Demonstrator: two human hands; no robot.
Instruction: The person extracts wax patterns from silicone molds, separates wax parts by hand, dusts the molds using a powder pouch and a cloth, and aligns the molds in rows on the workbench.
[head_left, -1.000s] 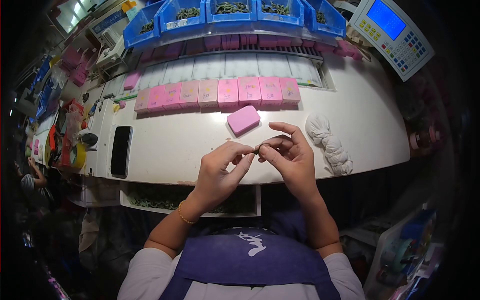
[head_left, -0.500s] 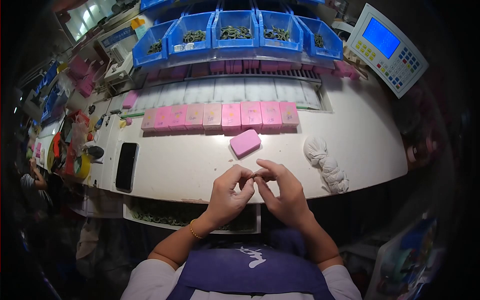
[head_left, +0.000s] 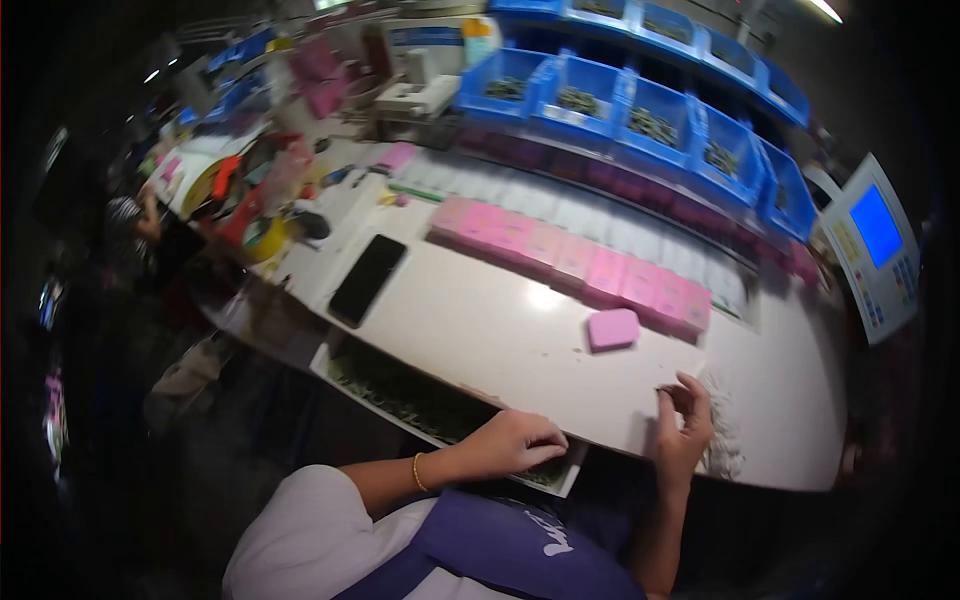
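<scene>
My left hand is over the right part of the open drawer, at the table's front edge. Its fingers are curled together, and whatever they may hold is hidden. Small dark-green pieces fill the drawer. Raised above the table edge, my right hand has thumb and fingertips in a pinch, with a small dark piece at the tips, too blurred to name. A pink block lies alone on the table beyond the right hand. Just behind that hand is a twisted white cloth.
A row of pink blocks crosses the table. Blue bins with small green pieces stand behind. A black phone lies at left. At right is a keypad panel with a blue screen. Another person's arm shows far left.
My hands, earlier together over the table edge around a small dark piece, are now apart: left down over the drawer, right off to the right. The view has swung left and tilted.
</scene>
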